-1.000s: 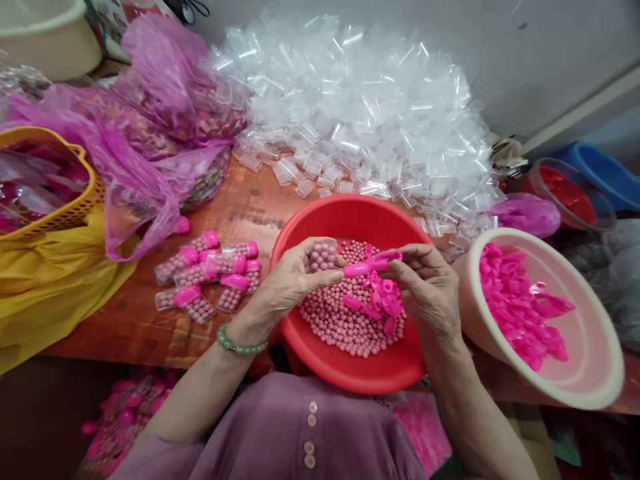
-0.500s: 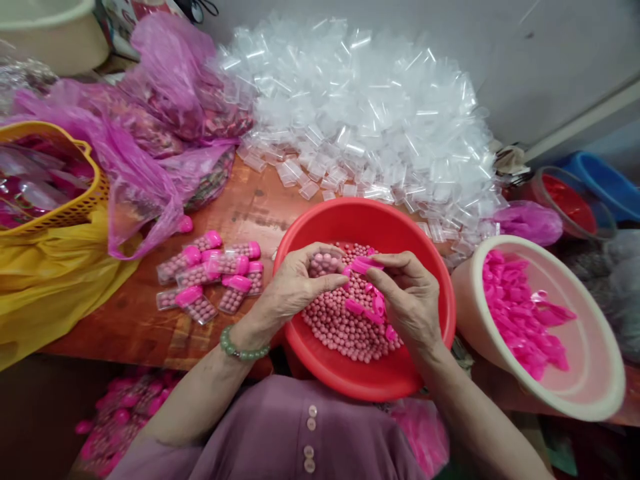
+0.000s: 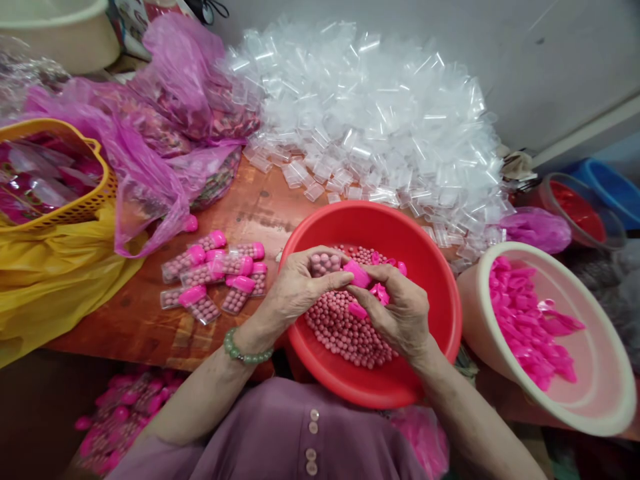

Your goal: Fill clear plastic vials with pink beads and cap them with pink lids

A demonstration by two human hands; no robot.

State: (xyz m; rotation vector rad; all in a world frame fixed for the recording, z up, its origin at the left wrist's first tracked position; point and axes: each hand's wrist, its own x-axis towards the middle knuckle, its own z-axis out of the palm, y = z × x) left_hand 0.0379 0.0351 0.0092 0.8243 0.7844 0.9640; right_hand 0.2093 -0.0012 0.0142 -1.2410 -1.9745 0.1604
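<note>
My left hand (image 3: 290,287) is closed around a small clear plastic container (image 3: 324,263) filled with pink beads. At its right end sits a bright pink cap (image 3: 356,274), pinched between the thumb and fingers of my right hand (image 3: 404,312); whether it is fully seated I cannot tell. Both hands are over a red basin (image 3: 447,333) with loose pink beads (image 3: 340,330) in it. More pink caps (image 3: 380,293) lie on the beads, partly hidden by my right hand. Left of the basin, several bead-filled, pink-capped containers (image 3: 240,267) rest on the table (image 3: 125,317).
A big heap of clear containers (image 3: 370,113) covers the back. To the right stands a pale tub (image 3: 607,373) of pink caps (image 3: 530,320). Purple bags (image 3: 180,73), a yellow basket (image 3: 95,183) and a yellow bag (image 3: 60,280) occupy the left. Capped containers (image 3: 125,417) lie below the table.
My right hand has turned the pink cap and brought it against the end of the container. Pink caps on the beads show differently around my hand. The view has shifted slightly.
</note>
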